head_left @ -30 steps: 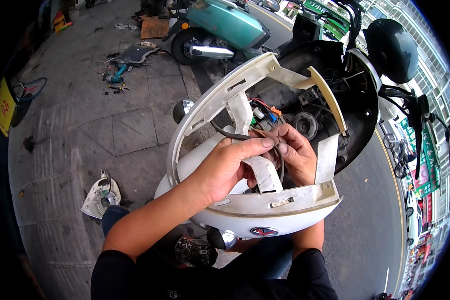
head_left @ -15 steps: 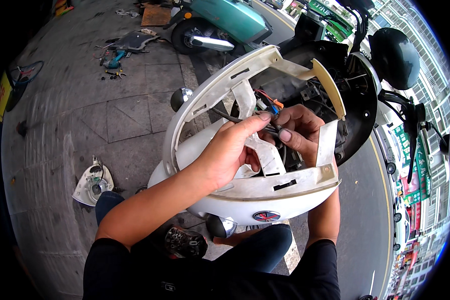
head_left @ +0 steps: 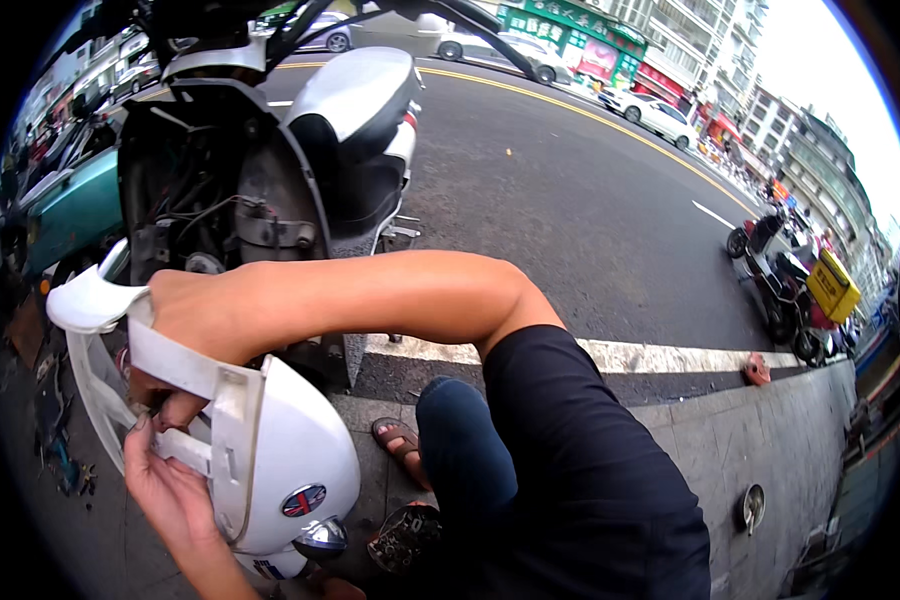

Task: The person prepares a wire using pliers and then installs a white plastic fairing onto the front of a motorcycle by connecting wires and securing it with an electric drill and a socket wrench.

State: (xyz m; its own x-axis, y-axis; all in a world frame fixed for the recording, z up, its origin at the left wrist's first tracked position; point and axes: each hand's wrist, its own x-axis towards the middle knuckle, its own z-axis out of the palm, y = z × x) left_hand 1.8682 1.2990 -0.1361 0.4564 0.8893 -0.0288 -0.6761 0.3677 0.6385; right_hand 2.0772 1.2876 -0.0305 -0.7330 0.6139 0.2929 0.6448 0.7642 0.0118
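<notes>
A white scooter front panel point(head_left: 300, 440), with a round badge and a chrome-backed lamp point(head_left: 320, 538) on its outer side, stands at the lower left, its hollow inside facing left. My right forearm reaches across to it, and my right hand point(head_left: 192, 318) is bent down into the hollow, fingers curled and partly hidden by the panel's frame. My left hand point(head_left: 173, 490) comes up from below, its thumb and fingers closed at the inner white bracket, close to the right fingertips. What the fingers pinch cannot be made out.
Behind the panel stands the opened scooter body point(head_left: 225, 190) with exposed wires, beside its white-and-black seat point(head_left: 355, 110). A teal scooter point(head_left: 75, 210) is at the left. Tools lie on the left pavement. A road point(head_left: 540, 190) with parked cars runs beyond; a scooter with a yellow box point(head_left: 832, 288) stands right.
My view has swung right, so the panel and both hands now appear at the lower left. Both hands remain inside the panel; the wires seen at the fingers before are hidden now.
</notes>
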